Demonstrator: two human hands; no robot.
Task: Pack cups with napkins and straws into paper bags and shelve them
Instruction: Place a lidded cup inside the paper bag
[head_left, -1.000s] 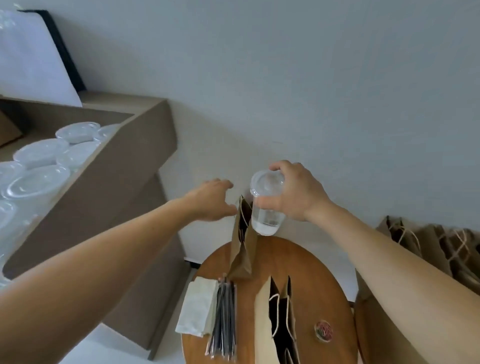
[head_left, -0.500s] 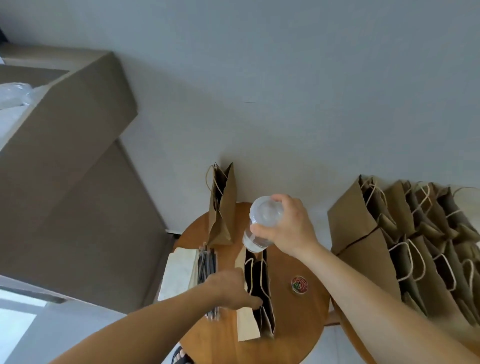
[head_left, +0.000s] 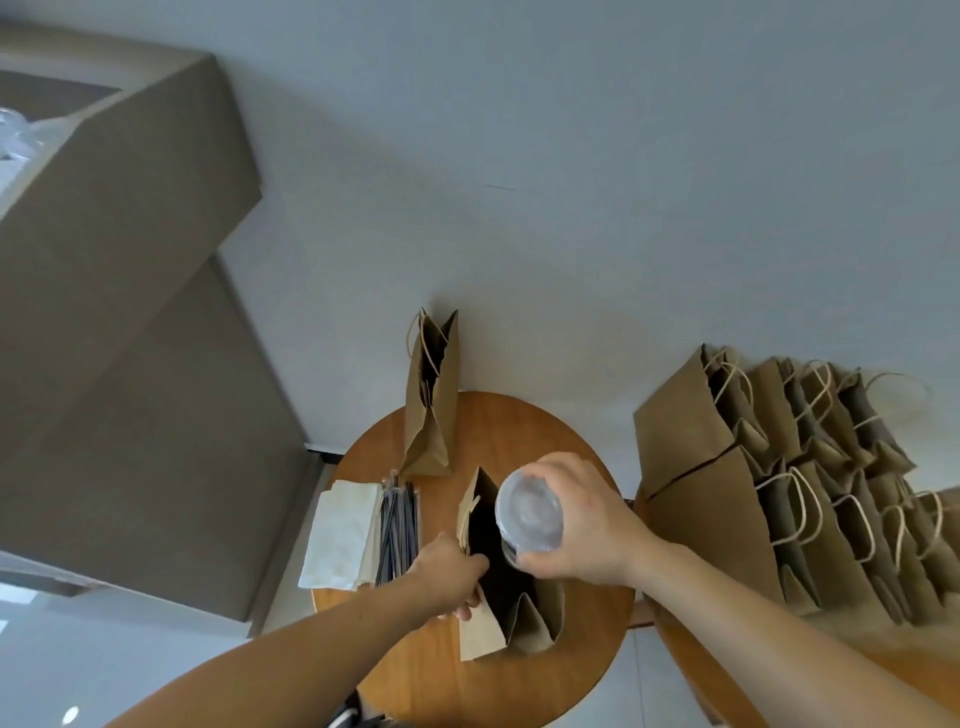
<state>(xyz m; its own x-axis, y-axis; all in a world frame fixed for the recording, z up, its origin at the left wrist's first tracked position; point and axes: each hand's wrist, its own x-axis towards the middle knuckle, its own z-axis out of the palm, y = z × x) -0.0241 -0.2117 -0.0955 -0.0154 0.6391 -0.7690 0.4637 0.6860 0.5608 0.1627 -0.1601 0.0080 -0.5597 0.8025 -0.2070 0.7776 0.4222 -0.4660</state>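
Observation:
My right hand (head_left: 584, 525) grips a clear lidded plastic cup (head_left: 529, 510) from the side, right over the open mouth of a brown paper bag (head_left: 498, 618) standing on the round wooden table (head_left: 519, 686). My left hand (head_left: 447, 574) pinches the bag's left rim and holds it open. A stack of white napkins (head_left: 343, 535) and a bundle of dark wrapped straws (head_left: 399, 525) lie to the left of the bag. A second paper bag (head_left: 431, 400) stands at the table's far edge.
Several more brown paper bags with string handles (head_left: 789, 483) stand packed together on a second table at the right. A brown shelf unit (head_left: 119, 312) rises at the left, with clear cup lids (head_left: 15, 130) visible on top. A grey wall is behind.
My right hand lowered the cup from above the table to the near bag's mouth. My left hand took hold of that bag's rim and pulled it open.

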